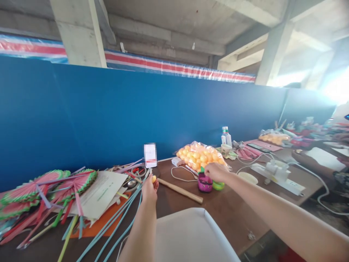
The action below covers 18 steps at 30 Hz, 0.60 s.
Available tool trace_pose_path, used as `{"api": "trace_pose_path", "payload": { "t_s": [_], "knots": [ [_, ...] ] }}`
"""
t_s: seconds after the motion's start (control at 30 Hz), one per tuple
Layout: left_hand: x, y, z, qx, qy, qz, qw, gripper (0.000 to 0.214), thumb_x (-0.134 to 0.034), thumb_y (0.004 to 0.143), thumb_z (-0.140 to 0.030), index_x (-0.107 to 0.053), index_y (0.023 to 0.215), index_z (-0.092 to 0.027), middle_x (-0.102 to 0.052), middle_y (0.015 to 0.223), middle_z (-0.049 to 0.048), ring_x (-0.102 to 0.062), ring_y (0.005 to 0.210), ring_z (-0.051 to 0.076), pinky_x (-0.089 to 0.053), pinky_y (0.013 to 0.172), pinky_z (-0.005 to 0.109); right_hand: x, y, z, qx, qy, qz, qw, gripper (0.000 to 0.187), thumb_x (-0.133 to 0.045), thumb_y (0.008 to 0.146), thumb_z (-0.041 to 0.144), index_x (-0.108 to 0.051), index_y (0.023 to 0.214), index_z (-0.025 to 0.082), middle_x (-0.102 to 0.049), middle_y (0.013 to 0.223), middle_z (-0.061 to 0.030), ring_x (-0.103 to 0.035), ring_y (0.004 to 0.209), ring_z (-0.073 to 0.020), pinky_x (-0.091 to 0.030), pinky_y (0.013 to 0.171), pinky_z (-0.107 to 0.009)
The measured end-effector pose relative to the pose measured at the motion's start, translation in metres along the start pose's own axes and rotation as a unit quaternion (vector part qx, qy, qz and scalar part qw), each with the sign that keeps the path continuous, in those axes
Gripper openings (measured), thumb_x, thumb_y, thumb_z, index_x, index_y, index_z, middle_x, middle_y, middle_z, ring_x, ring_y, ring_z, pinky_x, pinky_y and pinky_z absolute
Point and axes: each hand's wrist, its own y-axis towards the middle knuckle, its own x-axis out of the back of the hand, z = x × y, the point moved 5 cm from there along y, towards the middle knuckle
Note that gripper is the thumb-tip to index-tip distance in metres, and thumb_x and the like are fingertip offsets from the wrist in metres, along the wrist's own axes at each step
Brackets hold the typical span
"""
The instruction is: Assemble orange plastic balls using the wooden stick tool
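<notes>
Yellow-orange, one small ball (154, 178) sits pinched in my left hand (149, 188), above the desk (237, 214). To the right, my right hand (216, 172) is at the purple basket (205, 187); I can't tell its grip. Farther back, the clear bag (201, 150) looks well filled: many balls (203, 159) left inside.

A brown table (229, 218) carries a bag of orange balls (201, 157), a wooden stick (180, 190), a purple container (205, 185), a power strip (293, 187) and an orange sheet (109, 222).

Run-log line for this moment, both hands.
left hand: holding yellow-orange ball | right hand: over purple container, contact unclear | bag of orange balls: behind purple container | wooden stick: on table
</notes>
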Motion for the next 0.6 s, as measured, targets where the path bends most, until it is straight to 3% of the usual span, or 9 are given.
{"api": "trace_pose_path", "payload": {
  "t_s": [0.13,0.27,0.47,0.6],
  "knots": [
    [0.0,0.002,0.002,0.0,0.008,0.0,1.0,0.01,-0.063,0.085,-0.025,-0.059,0.083,-0.016,-0.062,0.077,0.0022,-0.058,0.057,0.007,-0.047,0.053,0.017,0.0,0.0,0.02,0.026,-0.076,-0.01,0.997,0.025,-0.053,0.076,0.011,-0.076,0.086,0.016,-0.073,0.099,-0.0125,-0.068,0.089,-0.0249,-0.038,0.061,-0.026],
    [0.0,0.001,0.001,-0.002,0.01,-0.005,1.0,0.008,-0.064,0.084,-0.024,-0.06,0.083,-0.017,-0.062,0.078,0.0026,-0.059,0.058,0.007,-0.047,0.052,0.017,-0.003,0.0,0.031,0.05,-0.112,0.033,0.992,0.021,-0.057,0.073,0.012,-0.075,0.084,0.014,-0.073,0.089,-0.0151,-0.069,0.085,-0.0268,-0.041,0.062,-0.028],
    [-0.002,-0.004,-0.001,0.004,0.011,-0.005,1.0,0.008,-0.062,0.085,-0.024,-0.06,0.084,-0.016,-0.061,0.077,0.0016,-0.058,0.055,0.006,-0.047,0.052,0.016,-0.014,0.011,0.03,0.053,-0.131,0.099,0.985,0.023,-0.064,0.065,0.01,-0.075,0.085,0.013,-0.073,0.091,-0.0153,-0.068,0.086,-0.0293,-0.04,0.061,-0.029],
    [-0.003,-0.006,-0.002,0.001,0.007,-0.001,1.0,0.009,-0.061,0.086,-0.025,-0.059,0.085,-0.016,-0.061,0.077,0.0008,-0.058,0.056,0.005,-0.047,0.054,0.015,-0.017,0.015,0.027,0.055,-0.105,0.097,0.988,0.024,-0.063,0.064,0.009,-0.075,0.083,0.016,-0.073,0.094,-0.0135,-0.067,0.085,-0.0284,-0.039,0.062,-0.029]
  ]
}}
